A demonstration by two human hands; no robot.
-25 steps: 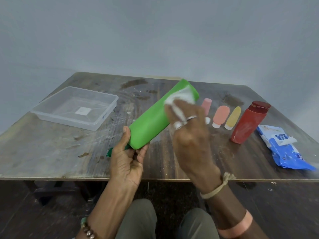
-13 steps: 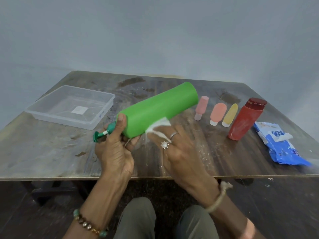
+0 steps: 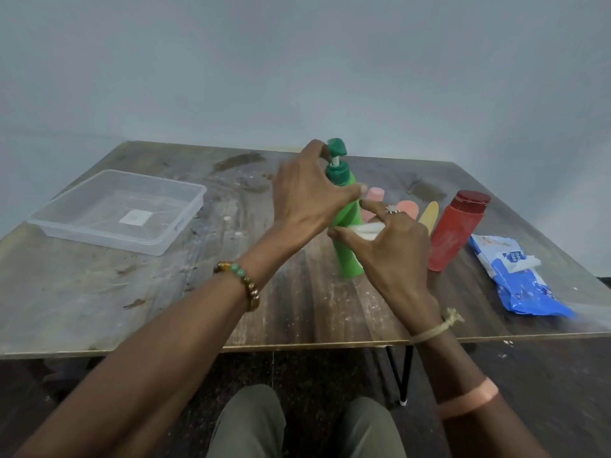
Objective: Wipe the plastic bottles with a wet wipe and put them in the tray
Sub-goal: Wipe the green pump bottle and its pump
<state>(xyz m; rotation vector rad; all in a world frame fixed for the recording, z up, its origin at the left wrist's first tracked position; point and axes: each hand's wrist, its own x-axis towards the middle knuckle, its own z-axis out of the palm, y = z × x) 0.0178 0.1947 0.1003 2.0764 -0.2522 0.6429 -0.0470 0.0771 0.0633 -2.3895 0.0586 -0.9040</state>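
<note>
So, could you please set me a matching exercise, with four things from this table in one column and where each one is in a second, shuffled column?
Column one:
1. green pump bottle
2. red bottle
3. clear tray
4. blue wipe packet

Column two:
A. lies flat near the table's right edge
B. sits at the far left, no bottle in it
C. gripped near the pump by the left hand, with the right hand holding a wet wipe against it
D. stands on its base beside the packet

Pairs: 1-C, 2-D, 3-B, 4-A.
</note>
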